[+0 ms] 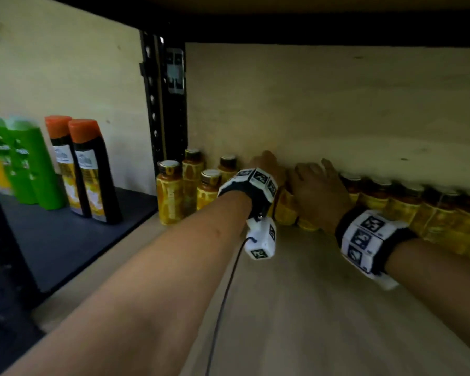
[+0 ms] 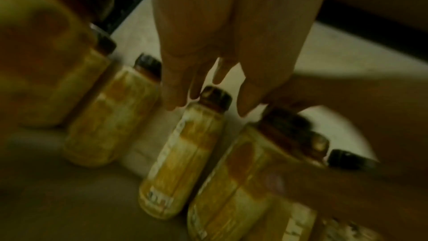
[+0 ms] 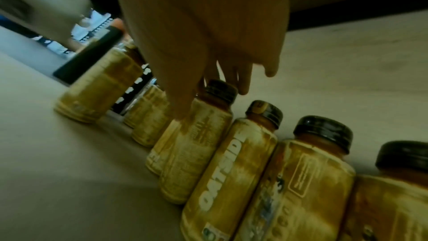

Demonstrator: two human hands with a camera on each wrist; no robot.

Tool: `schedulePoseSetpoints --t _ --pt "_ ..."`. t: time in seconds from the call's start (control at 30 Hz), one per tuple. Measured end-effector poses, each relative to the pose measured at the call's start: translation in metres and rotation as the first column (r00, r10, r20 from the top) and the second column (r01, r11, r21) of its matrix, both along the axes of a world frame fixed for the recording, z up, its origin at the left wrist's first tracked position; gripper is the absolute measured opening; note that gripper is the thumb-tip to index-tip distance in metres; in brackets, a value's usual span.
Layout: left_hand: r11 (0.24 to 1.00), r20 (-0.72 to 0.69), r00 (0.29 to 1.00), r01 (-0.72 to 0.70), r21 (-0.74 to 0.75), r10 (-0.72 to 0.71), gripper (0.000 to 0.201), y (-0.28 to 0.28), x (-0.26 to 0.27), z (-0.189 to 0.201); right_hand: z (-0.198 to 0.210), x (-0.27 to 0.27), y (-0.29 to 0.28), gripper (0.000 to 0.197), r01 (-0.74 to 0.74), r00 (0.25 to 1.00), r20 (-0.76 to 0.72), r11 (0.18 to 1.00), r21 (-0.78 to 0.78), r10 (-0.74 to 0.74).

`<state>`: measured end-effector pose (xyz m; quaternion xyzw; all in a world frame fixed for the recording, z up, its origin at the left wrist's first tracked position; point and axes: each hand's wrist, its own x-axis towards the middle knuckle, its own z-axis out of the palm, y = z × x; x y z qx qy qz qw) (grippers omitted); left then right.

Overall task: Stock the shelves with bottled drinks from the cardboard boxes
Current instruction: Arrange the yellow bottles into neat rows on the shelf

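Observation:
Yellow-labelled drink bottles with dark caps stand in a row along the shelf's back wall, with a small cluster at its left end. My left hand hovers above one bottle, its straight fingers and thumb either side of the cap without gripping it. Just to its right, my right hand holds the top of a neighbouring bottle; the thumb lies on its shoulder and the fingers reach behind the cap. No cardboard box is in view.
The pale wooden shelf board stretches bare in front of the row. A dark upper shelf hangs low overhead. A black perforated post divides off the left bay, where green bottles and orange-capped black bottles stand.

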<state>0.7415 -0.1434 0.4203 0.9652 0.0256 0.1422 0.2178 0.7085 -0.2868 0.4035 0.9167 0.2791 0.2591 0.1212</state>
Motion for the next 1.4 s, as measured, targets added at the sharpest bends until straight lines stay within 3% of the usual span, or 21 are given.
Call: schedulePoseSetpoints --t 0.03,0.1,0.17,0.27,0.33,0.43,0.53,0.67,0.83,0.93,1.07,1.17,1.27,1.4 --pt "0.999 -0.012 1.000 -0.013 -0.041 0.012 0.062 -0.003 0.007 -0.009 -0.002 -0.007 -0.002 0.050 -0.050 0.998 0.033 0.998 0.038 0.048" --pt "0.995 0.020 1.000 -0.012 -0.094 0.014 0.070 -0.007 0.013 -0.021 -0.008 -0.023 -0.007 0.042 -0.032 0.997 -0.070 0.998 0.046 0.035" --pt "0.993 0.090 0.996 -0.010 -0.115 0.021 0.064 -0.009 0.007 -0.023 -0.015 -0.028 -0.019 0.037 0.033 0.986 -0.164 0.998 0.044 -0.025" --pt "0.992 0.050 0.997 0.068 -0.104 -0.063 0.052 -0.007 -0.017 -0.020 -0.019 -0.034 -0.033 0.050 0.077 0.954 -0.300 0.981 0.177 -0.021" --pt "0.987 0.006 0.992 0.123 -0.106 -0.123 0.051 0.000 -0.043 -0.017 -0.015 -0.039 -0.035 0.051 0.060 0.927 -0.371 0.951 0.303 0.060" --pt "0.960 -0.009 0.982 0.183 -0.212 -0.189 0.053 0.017 -0.089 -0.018 -0.003 -0.057 -0.030 0.034 0.053 0.871 -0.424 0.808 0.586 0.250" --pt "0.952 -0.030 0.980 0.183 -0.246 -0.196 0.048 0.050 -0.131 -0.021 0.008 -0.082 -0.012 0.028 0.098 0.795 -0.462 0.669 0.736 0.392" --pt "0.951 -0.027 0.997 0.062 -0.304 -0.074 0.062 0.108 -0.173 -0.019 0.001 -0.107 0.039 0.030 0.069 0.768 -0.458 0.654 0.754 0.447" --pt "0.948 -0.015 0.966 -0.256 -0.190 0.257 0.037 0.156 -0.209 -0.011 -0.004 -0.130 0.120 0.036 0.147 0.652 -0.468 0.507 0.850 0.597" --pt "0.914 0.019 0.939 -0.330 -0.236 0.344 0.044 0.163 -0.212 -0.015 -0.007 -0.130 0.155 0.037 0.179 0.645 -0.491 0.509 0.842 0.585" --pt "0.916 0.017 0.935 -0.342 -0.208 0.353 0.043 0.161 -0.205 -0.010 -0.002 -0.125 0.161 0.029 0.115 0.627 -0.527 0.601 0.791 0.574" --pt "0.925 0.020 0.935 -0.347 -0.155 0.354 0.045 0.163 -0.201 -0.009 0.001 -0.131 0.143 0.016 0.141 0.596 -0.530 0.571 0.809 0.604" --pt "0.921 0.032 0.928 -0.364 -0.137 0.372 0.046 0.163 -0.197 -0.008 -0.005 -0.129 0.136 0.031 0.152 0.585 -0.518 0.543 0.826 0.624" --pt "0.930 0.016 0.935 -0.351 -0.112 0.355 0.045 0.162 -0.199 -0.004 -0.010 -0.124 0.137 0.052 0.167 0.600 -0.542 0.570 0.804 0.589"
